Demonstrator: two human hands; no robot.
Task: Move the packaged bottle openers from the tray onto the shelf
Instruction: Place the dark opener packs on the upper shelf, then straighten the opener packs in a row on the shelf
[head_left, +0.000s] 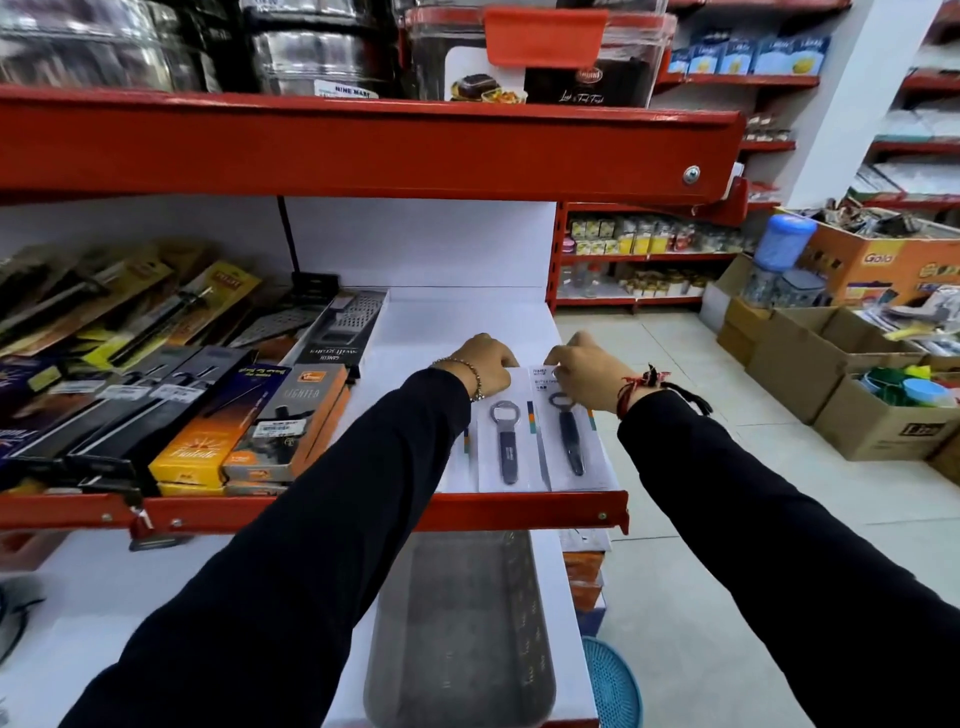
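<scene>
Packaged bottle openers lie side by side on the white shelf (457, 317) near its red front lip. The middle pack (506, 441) and the right pack (569, 439) show dark handles and metal heads; a third pack (464, 447) peeks out from under my left sleeve. My left hand (485, 364) rests with curled fingers on the top edge of the middle pack. At the top of the right pack, my right hand (587, 371) pinches the card. A grey translucent tray (457, 634) stands on the shelf below; it looks empty.
Boxed lighters and graters (291, 415) fill the shelf to the left. The red upper shelf (363, 145) hangs overhead. Cardboard boxes (857, 395) stand on the floor to the right. A blue basket (613, 686) sits low by the shelf end.
</scene>
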